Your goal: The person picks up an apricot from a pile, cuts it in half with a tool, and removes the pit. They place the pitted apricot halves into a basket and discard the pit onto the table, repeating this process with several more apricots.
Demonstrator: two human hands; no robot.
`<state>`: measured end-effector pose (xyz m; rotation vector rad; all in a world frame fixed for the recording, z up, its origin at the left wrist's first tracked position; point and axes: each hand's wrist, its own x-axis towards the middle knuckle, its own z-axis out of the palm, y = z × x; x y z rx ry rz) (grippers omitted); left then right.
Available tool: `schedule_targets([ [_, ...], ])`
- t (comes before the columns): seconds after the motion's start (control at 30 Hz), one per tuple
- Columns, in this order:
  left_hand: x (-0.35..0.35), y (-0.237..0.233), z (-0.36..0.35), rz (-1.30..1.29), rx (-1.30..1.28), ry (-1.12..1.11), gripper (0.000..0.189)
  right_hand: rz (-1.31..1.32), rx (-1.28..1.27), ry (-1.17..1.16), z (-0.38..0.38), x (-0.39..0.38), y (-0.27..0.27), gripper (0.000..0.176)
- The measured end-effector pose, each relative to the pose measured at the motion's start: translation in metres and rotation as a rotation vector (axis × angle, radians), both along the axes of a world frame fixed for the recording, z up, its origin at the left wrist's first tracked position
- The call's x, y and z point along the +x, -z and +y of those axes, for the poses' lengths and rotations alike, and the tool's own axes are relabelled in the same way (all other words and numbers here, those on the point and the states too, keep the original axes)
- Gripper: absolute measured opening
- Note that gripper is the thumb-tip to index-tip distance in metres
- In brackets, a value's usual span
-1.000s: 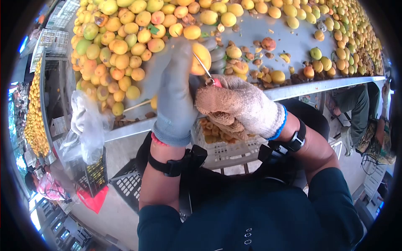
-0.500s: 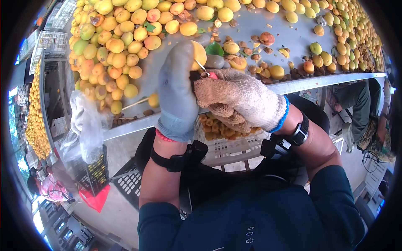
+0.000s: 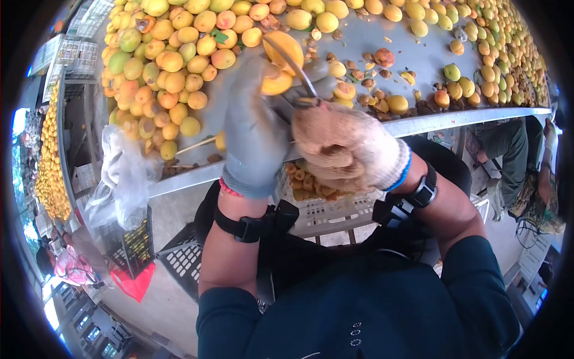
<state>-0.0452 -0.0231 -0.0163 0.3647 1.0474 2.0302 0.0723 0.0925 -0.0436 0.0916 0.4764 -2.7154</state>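
Observation:
My left hand (image 3: 248, 134), in a grey coated glove, holds an apricot (image 3: 290, 46) above the metal table. The fruit is cut open, and orange flesh shows on either side of the blade. A small knife (image 3: 303, 76) with a narrow curved blade lies across the cut. My right hand (image 3: 353, 143), in a tan and white knit glove with a blue cuff, is closed around its handle, which is mostly hidden. Below both hands, a light plastic crate (image 3: 326, 212) holds apricot pieces (image 3: 308, 184).
Whole apricots (image 3: 173, 63) are heaped on the metal table (image 3: 365, 39), with pits and scraps (image 3: 373, 99) near its front edge. A clear plastic bag (image 3: 119, 179) hangs at the left corner. Black crates (image 3: 182, 257) stand lower left. Another person's leg (image 3: 508, 140) is at the right.
The knife blade has swung up and across the apricot, which now appears opened into two parts. My right hand has turned and shifted slightly right and down.

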Motion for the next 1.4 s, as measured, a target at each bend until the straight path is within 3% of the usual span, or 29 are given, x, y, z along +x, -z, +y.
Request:
schedule_targets([
  [0.07, -0.015, 0.012, -0.01, 0.21, -0.121, -0.123, 0.034, -0.169, 0.014, 0.056, 0.016, 0.006, -0.008, 0.028],
  [0.13, -0.015, 0.003, -0.015, 0.291, -0.181, -0.089, 0.033, -0.271, 0.304, 0.233, 0.027, 0.009, -0.019, 0.023],
  [0.2, -0.011, 0.005, -0.013, 0.475, -0.286, -0.065, 0.033, -0.139, 1.004, 0.493, 0.035, 0.001, -0.038, 0.022],
  [0.23, -0.009, 0.012, -0.011, 0.623, -0.358, -0.068, 0.034, -0.152, 1.106, 0.476, 0.035, -0.004, -0.046, 0.023],
  [0.3, 0.0, 0.015, -0.005, 0.706, -0.405, -0.052, 0.035, -0.176, 1.306, 0.432, 0.028, -0.019, -0.056, 0.026],
  [0.37, 0.012, 0.008, 0.001, 0.579, -0.362, -0.019, 0.037, -0.067, 1.429, 0.544, 0.022, -0.023, -0.042, 0.027],
  [0.43, 0.007, 0.009, 0.0, 0.351, -0.45, 0.04, 0.042, -0.077, 1.32, 0.388, 0.028, -0.025, -0.047, 0.028],
  [0.47, 0.004, 0.007, -0.001, 0.31, -0.439, 0.069, 0.043, -0.096, 1.383, 0.422, 0.031, -0.027, -0.039, 0.026],
  [0.53, 0.0, 0.017, 0.001, 0.167, -0.362, 0.089, 0.046, -0.163, 1.233, 0.407, 0.038, -0.026, -0.039, 0.024],
  [0.6, -0.001, 0.014, -0.001, 0.16, -0.306, 0.036, 0.044, -0.232, 0.995, 0.397, 0.046, -0.021, -0.033, 0.024],
  [0.7, -0.001, 0.012, -0.005, 0.206, -0.229, -0.093, 0.04, -0.187, 1.092, 0.252, 0.046, -0.006, -0.051, 0.023],
  [0.73, -0.003, 0.007, -0.006, 0.25, -0.249, -0.085, 0.038, 0.0, 1.191, 0.197, 0.046, 0.001, -0.054, 0.023],
  [0.77, -0.004, 0.005, -0.008, 0.292, -0.269, -0.076, 0.036, -0.079, 1.168, 0.017, 0.049, 0.006, -0.064, 0.025],
  [0.8, -0.002, 0.013, -0.01, 0.665, -0.426, -0.142, 0.032, -0.069, 1.25, 0.078, 0.049, 0.007, -0.062, 0.025],
  [0.83, -0.002, 0.014, -0.011, 0.586, -0.381, -0.116, 0.031, -0.063, 1.331, 0.14, 0.048, 0.009, -0.059, 0.025],
  [0.9, -0.001, 0.012, -0.008, 0.425, -0.287, -0.059, 0.032, 0.035, 1.241, 0.369, 0.06, 0.007, -0.055, 0.026],
  [0.93, 0.005, 0.006, -0.005, 0.683, -0.375, -0.077, 0.038, 0.041, 1.032, 0.516, 0.058, 0.003, -0.053, 0.026],
  [1.0, 0.01, 0.012, -0.004, 0.539, -0.305, 0.014, 0.026, 0.111, 0.587, 0.771, 0.05, -0.009, -0.053, 0.03],
  [1.1, 0.016, 0.008, -0.002, 0.457, -0.319, 0.124, 0.032, 0.152, 0.12, 0.781, 0.043, -0.032, -0.063, 0.042],
  [1.13, 0.019, 0.009, 0.0, 0.353, -0.269, 0.111, 0.032, 0.164, 0.146, 0.791, 0.043, -0.036, -0.06, 0.043],
  [1.23, 0.022, 0.006, 0.004, 0.412, -0.302, 0.092, 0.032, 0.097, 0.097, 0.799, 0.037, -0.04, -0.058, 0.044],
  [1.4, 0.029, -0.002, 0.01, 0.474, -0.448, -0.001, 0.02, -0.013, 0.403, 0.863, 0.018, -0.036, -0.09, 0.033],
])
